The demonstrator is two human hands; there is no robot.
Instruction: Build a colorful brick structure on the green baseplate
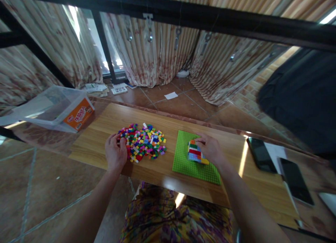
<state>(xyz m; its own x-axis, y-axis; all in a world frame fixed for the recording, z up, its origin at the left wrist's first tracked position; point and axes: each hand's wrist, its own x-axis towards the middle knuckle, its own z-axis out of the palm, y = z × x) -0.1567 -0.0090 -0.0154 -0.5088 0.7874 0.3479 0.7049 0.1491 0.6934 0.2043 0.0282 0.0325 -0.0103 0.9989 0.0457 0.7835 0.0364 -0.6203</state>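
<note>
Striped multicolor brick build (194, 152) sat on green baseplate (181, 155); R hand (208, 148) part-curled, fingers touching its top edge. L hand (116, 150) half-curled at loose brick pile (145, 141), grip unclear.

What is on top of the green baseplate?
A striped block build in several colours stands on the green baseplate, with yellow at its near right corner. The right hand covers part of its far right side, so that part cannot be seen.
</note>
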